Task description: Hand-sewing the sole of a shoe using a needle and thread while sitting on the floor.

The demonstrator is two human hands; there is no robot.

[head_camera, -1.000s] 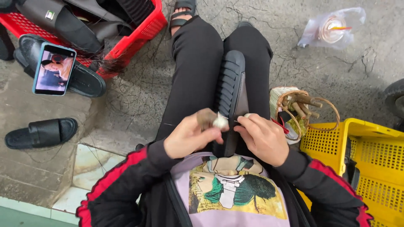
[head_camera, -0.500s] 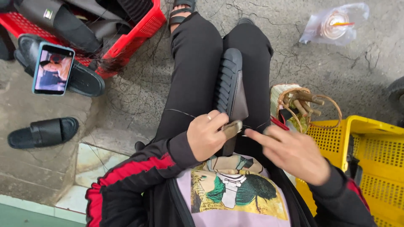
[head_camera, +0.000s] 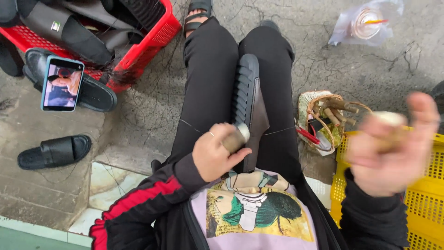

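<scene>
A black shoe (head_camera: 247, 97) with a ribbed sole lies lengthwise on my lap, between my black-trousered thighs. My left hand (head_camera: 213, 156) rests at its near end, closed on a short wooden-handled tool (head_camera: 237, 135) that touches the shoe. A thin thread (head_camera: 280, 131) runs across my lap from the shoe out to both sides. Raised at the right above the yellow crate, my right hand (head_camera: 393, 150) is blurred by motion. Its fingers curl around a small pale object (head_camera: 389, 119), and I cannot make out what it is.
A red basket (head_camera: 155, 39) of dark shoe parts stands at the top left. A phone (head_camera: 61, 83) leans on a black sandal, and another sandal (head_camera: 54, 150) lies below. A small woven basket (head_camera: 307, 109) of tools, a yellow crate (head_camera: 428, 203) and a bagged drink cup (head_camera: 365, 23) are on the right.
My right hand has left the shoe and swung out to the right and upward, drawing the thread taut. My left hand has stayed at the shoe's near end with the tool.
</scene>
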